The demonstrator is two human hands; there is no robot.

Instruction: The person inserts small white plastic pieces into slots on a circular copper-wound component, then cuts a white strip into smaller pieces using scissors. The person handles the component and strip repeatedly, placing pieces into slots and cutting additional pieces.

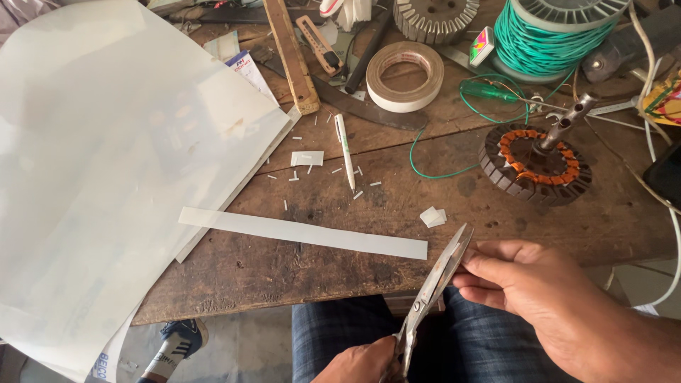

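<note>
Two hands are seen at the near bench (355,284) edge. Scissors (433,291) are held low by the left hand (362,362), closed round the handles; blades nearly shut, tips pointing up and away. The right hand (539,291) lies beside the blades, fingertips pinched at them; whether a scrap is gripped cannot be told. A cut strip (305,232) lies flat just ahead, clear of the blades. A large sheet (106,177) overhangs the left edge. Small offcuts (307,159) and a pen (345,150) are scattered behind. Open room is left mid-bench; tape (405,76), a wound stator (535,164) and a wire spool (550,35) crowd the far right.
</note>
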